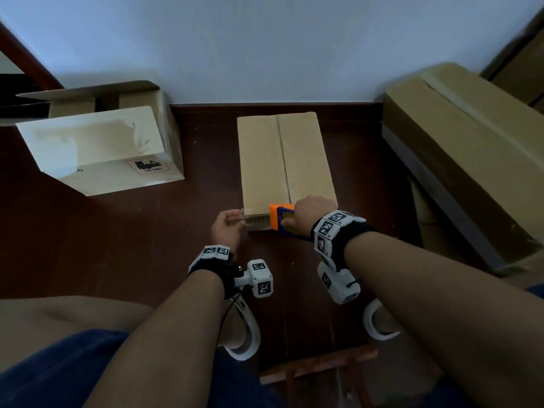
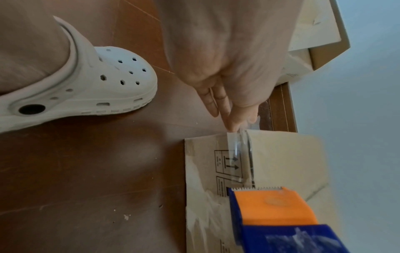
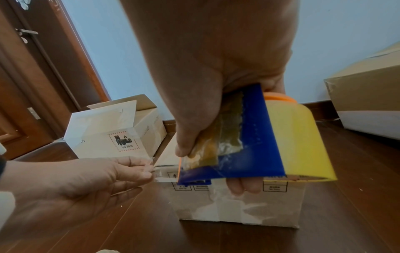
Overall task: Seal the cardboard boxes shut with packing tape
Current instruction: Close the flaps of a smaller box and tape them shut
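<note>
A closed brown cardboard box [image 1: 285, 160] lies on the dark wooden floor, its centre seam running away from me. My right hand [image 1: 312, 212] grips a blue and orange tape dispenser [image 1: 281, 217] with a yellow roll [image 3: 296, 142] at the box's near top edge. My left hand [image 1: 228, 226] sits just left of the box's near corner and pinches the free end of the clear tape [image 2: 234, 135] between thumb and fingertips [image 3: 145, 168]. The tape strip [image 2: 240, 160] stretches from those fingertips to the dispenser's toothed blade [image 2: 257, 188] across the box's near side.
A pale box with an open flap and a UN 3481 label [image 1: 103, 148] stands at the left. A large taped box [image 1: 468, 160] fills the right side. My white clogs [image 2: 86, 85] rest on the floor close behind the hands. A wall [image 1: 265, 48] rises behind the boxes.
</note>
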`<state>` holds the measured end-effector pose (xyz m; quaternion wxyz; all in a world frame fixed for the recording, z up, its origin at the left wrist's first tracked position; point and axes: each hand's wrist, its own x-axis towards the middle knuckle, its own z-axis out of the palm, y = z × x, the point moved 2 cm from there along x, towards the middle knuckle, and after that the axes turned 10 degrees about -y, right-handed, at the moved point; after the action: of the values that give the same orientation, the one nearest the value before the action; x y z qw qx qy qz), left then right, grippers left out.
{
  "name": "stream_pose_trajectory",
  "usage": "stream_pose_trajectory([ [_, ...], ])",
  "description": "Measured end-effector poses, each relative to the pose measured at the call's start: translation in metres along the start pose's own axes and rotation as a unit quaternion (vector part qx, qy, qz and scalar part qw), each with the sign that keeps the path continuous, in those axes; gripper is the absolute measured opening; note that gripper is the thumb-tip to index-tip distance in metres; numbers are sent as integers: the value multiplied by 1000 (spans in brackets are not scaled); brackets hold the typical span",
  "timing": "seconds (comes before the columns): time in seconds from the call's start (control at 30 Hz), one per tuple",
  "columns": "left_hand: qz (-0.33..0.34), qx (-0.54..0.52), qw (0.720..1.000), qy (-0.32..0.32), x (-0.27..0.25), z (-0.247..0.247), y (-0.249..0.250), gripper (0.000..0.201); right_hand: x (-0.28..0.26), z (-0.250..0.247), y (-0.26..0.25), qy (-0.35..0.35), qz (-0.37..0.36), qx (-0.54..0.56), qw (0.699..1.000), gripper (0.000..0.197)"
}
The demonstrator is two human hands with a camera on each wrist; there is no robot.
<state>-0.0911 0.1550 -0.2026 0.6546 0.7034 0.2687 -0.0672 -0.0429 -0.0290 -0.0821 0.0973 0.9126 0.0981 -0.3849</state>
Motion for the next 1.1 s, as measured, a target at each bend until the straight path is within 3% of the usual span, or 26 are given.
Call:
stream_pose_trajectory([
  [0.9, 2, -4, 999, -38, 4, -6, 2, 27, 28, -17, -1, -60, -17, 47, 997, 51],
  [1.1, -20, 95, 995, -38, 2, -21, 13, 21, 26, -15, -2, -40, -15, 40, 998, 48],
])
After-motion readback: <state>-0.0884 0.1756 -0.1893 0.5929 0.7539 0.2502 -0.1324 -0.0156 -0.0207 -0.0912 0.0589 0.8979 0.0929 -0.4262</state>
